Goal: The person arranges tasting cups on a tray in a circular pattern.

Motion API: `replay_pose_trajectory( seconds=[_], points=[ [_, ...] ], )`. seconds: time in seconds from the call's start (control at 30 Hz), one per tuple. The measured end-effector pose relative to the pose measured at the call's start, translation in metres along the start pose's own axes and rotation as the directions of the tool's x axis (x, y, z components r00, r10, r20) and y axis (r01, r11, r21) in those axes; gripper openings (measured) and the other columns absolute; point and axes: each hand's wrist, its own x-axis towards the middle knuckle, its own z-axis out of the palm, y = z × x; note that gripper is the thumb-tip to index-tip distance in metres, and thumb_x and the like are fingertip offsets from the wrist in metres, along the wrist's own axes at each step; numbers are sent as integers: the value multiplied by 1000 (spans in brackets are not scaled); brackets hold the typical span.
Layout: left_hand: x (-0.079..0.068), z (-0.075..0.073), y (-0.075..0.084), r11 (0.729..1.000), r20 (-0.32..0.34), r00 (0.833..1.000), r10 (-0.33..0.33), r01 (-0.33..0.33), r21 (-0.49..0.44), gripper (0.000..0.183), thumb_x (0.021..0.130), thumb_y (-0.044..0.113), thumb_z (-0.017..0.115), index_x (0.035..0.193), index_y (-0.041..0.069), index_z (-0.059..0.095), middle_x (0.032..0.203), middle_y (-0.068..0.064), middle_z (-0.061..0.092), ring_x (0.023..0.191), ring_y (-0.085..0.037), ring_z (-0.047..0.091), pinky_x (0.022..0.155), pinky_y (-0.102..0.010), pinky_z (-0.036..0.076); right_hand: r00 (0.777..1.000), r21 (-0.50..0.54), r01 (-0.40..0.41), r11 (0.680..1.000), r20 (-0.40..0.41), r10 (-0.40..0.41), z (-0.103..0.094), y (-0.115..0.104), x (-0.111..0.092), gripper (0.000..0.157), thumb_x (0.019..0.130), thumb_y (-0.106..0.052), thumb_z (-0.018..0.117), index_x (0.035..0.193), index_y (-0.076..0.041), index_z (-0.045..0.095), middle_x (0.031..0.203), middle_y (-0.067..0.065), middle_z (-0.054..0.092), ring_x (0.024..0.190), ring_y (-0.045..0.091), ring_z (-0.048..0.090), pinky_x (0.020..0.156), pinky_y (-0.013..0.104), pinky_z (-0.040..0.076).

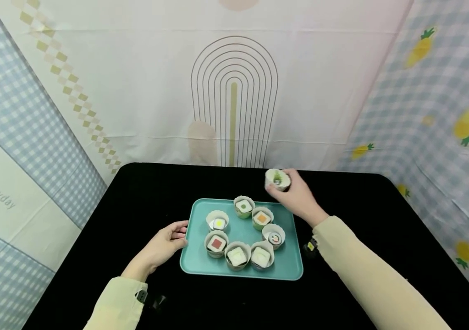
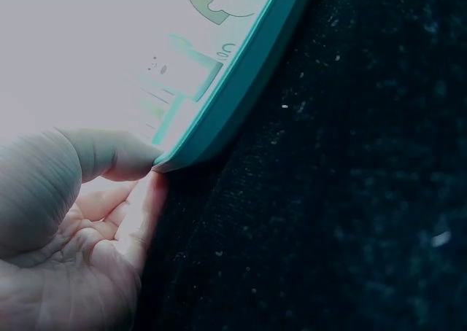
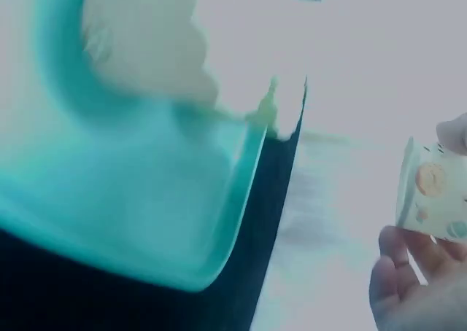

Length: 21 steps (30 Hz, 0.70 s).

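Note:
A teal tray point(image 1: 242, 231) lies on the black table, bearing a ring of several scalloped paper cups. In each cup sits a small whitish block, such as one with a red square point(image 1: 217, 244) or an orange square point(image 1: 262, 217). My left hand point(image 1: 161, 247) pinches the tray's left rim point(image 2: 208, 123), thumb above and fingers below. Above the tray's far right edge, my right hand point(image 1: 299, 195) grips another paper cup point(image 1: 277, 181) with a green-marked piece inside. In the right wrist view that printed cup point(image 3: 434, 192) shows between thumb and fingers.
The black table point(image 1: 160, 188) extends around the tray on all sides. A pale cloth with arch lines point(image 1: 234, 64) hangs behind it. Checked cloths hang at the left point(image 1: 15, 114) and right point(image 1: 436, 151).

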Motion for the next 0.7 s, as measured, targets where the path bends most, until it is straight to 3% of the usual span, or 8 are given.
replay_pose_trajectory(
  seconds=[0.2,0.37,0.5,0.7],
  points=[
    [-1,-2,-3,1000,-4,1000,-3,3,-6,54,93,7,62,143,14,45,125,-8,53,108,-21,54,92,-41,47,973,-33,137,990,189,-128,29,-32,7,55,87,-43,69,129,-18,43,111,3,55,92,18,59,77,36,52],
    [2,-1,-5,1000,4,1000,1,-1,-5,53,93,7,62,143,15,46,125,-7,54,108,-21,54,92,-40,48,939,-30,179,983,304,-161,49,-51,14,60,88,-42,68,140,-29,40,118,-1,55,92,14,59,76,35,52],
    [2,-1,-5,1000,4,1000,10,-10,-14,53,93,7,62,143,14,45,125,-9,53,108,-21,55,90,-40,49,920,-59,189,980,359,-156,65,-61,21,61,89,-42,67,143,-33,39,127,-1,55,95,14,58,78,36,51],
    [1,-1,-3,1000,-2,1000,14,-14,-27,53,93,7,62,143,14,46,124,-8,54,106,-21,56,89,-41,49,914,-102,194,976,379,-142,84,-67,26,63,90,-43,66,145,-27,38,132,1,53,106,15,56,87,39,50]
  ],
)
